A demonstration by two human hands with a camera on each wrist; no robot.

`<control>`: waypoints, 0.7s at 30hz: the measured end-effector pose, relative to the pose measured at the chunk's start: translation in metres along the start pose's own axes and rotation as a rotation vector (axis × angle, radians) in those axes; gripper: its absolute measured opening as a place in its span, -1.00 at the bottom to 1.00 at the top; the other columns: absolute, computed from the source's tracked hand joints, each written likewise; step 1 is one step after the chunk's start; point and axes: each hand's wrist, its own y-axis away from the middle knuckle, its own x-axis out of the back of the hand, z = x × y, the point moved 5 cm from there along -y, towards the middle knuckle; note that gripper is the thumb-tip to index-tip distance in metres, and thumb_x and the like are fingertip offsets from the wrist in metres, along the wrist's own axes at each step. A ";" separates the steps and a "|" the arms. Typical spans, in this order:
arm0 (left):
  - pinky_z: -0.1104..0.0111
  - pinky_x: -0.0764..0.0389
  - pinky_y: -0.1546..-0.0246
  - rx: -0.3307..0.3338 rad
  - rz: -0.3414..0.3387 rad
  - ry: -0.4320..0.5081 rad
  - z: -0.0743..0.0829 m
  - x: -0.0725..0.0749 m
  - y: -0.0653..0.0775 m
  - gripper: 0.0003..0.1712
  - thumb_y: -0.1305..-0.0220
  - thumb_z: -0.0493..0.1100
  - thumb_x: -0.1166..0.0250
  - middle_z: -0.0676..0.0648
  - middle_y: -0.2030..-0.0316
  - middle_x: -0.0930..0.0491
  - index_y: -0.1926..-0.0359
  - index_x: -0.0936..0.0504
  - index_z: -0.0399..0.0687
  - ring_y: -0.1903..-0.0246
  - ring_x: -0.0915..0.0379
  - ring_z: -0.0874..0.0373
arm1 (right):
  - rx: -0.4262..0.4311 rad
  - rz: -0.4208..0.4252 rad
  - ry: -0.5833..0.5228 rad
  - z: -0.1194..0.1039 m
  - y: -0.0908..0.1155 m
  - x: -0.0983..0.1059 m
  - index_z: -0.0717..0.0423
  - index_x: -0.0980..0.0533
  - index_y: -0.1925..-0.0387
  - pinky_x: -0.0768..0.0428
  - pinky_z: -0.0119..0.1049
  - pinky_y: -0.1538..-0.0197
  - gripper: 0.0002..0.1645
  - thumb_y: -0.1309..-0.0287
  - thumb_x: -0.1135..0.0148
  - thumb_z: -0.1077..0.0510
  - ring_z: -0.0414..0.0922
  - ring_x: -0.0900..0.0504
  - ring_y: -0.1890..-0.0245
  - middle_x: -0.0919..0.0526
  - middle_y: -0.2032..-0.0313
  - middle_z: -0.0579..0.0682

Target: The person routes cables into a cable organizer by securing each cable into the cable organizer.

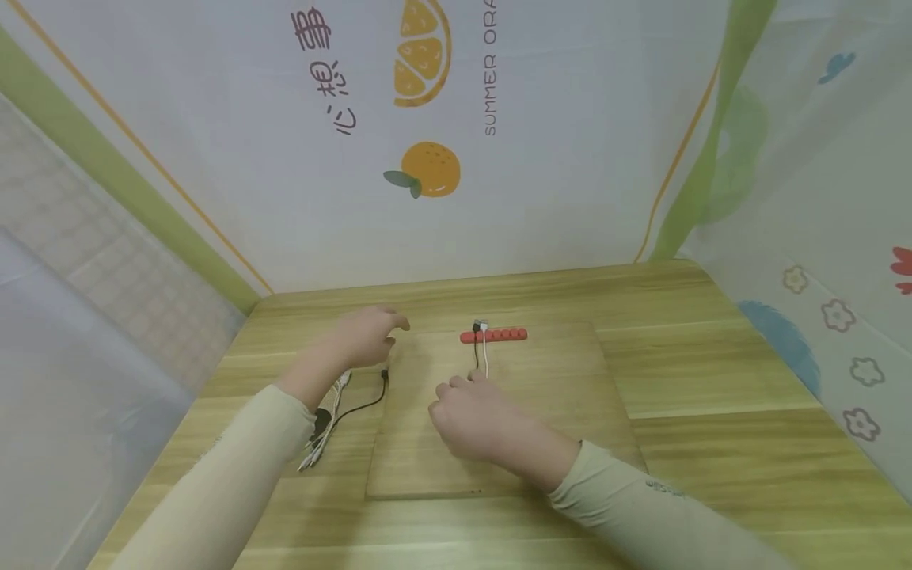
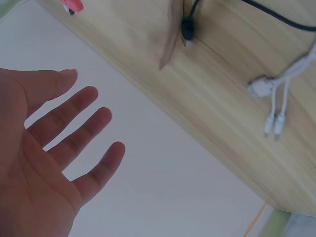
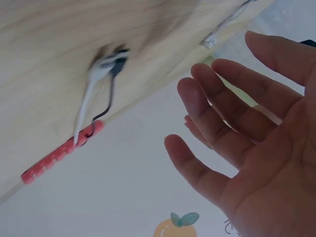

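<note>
A red cable holder strip (image 1: 507,335) lies near the far edge of a wooden board, with a black cable (image 1: 476,348) and a white cable (image 1: 486,354) running through its left end. The right hand (image 1: 476,417) hovers over the board just below these cables, its fingers loosely bent and holding nothing in the right wrist view. To the left, the left hand (image 1: 365,337) is above the table near the board's far left corner, fingers spread and without anything in them. Nearest to it is a loose black cable (image 1: 361,407), its plug (image 2: 187,28) also visible in the left wrist view.
White cables (image 1: 330,423) lie bunched left of the board (image 1: 420,475), beside a dark round item (image 1: 322,422) partly covered by the left sleeve. The wooden table (image 1: 712,372) backs onto a printed curtain (image 1: 556,190), with more fabric at both sides.
</note>
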 end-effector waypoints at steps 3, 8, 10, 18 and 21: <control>-0.12 -0.60 -0.33 0.025 -0.016 0.018 -0.013 -0.001 0.009 -0.54 -0.45 -0.36 -0.21 -0.28 -0.40 -0.55 -0.33 -0.61 -0.21 -0.36 -0.52 -0.29 | 0.006 0.008 -0.009 -0.010 -0.004 0.001 -0.11 -0.70 0.29 -0.54 -0.21 0.14 -0.89 -0.37 -0.28 0.11 -0.15 -0.58 0.26 -0.65 0.31 -0.15; -0.12 -0.58 -0.34 0.063 -0.083 0.036 -0.034 -0.014 0.023 -0.49 -0.43 -0.33 -0.27 -0.25 -0.34 -0.61 -0.37 -0.58 -0.20 -0.36 -0.52 -0.28 | -0.010 -0.021 -0.047 -0.024 -0.008 0.002 -0.14 -0.70 0.25 -0.51 -0.26 0.16 -0.87 -0.43 -0.28 0.00 -0.18 -0.57 0.26 -0.63 0.30 -0.20; -0.13 -0.59 -0.33 0.086 -0.104 0.050 -0.042 -0.020 0.028 -0.49 -0.42 -0.32 -0.29 -0.25 -0.33 -0.63 -0.36 -0.58 -0.21 -0.35 -0.53 -0.28 | -0.007 -0.029 -0.050 -0.029 -0.008 0.003 -0.15 -0.71 0.21 -0.52 -0.27 0.13 -0.86 -0.44 -0.29 -0.04 -0.19 -0.58 0.23 -0.64 0.28 -0.20; -0.16 -0.59 -0.30 0.176 -0.154 0.116 -0.068 -0.046 0.042 -0.50 -0.41 -0.32 -0.32 -0.31 -0.34 -0.60 -0.34 -0.61 -0.17 -0.35 -0.52 -0.31 | 0.068 0.061 0.016 -0.056 -0.008 0.001 -0.25 -0.68 0.32 -0.48 -0.32 0.17 -0.86 -0.40 -0.30 -0.06 -0.23 -0.58 0.27 -0.64 0.32 -0.25; -0.12 -0.62 -0.25 0.200 -0.166 0.149 -0.072 -0.052 0.044 -0.48 -0.39 -0.35 -0.30 -0.33 -0.36 -0.57 -0.36 -0.60 -0.16 -0.31 -0.54 -0.27 | 0.091 0.061 -0.003 -0.068 -0.009 -0.002 -0.27 -0.70 0.26 -0.51 -0.29 0.11 -0.86 -0.41 -0.29 -0.11 -0.23 -0.60 0.21 -0.67 0.26 -0.25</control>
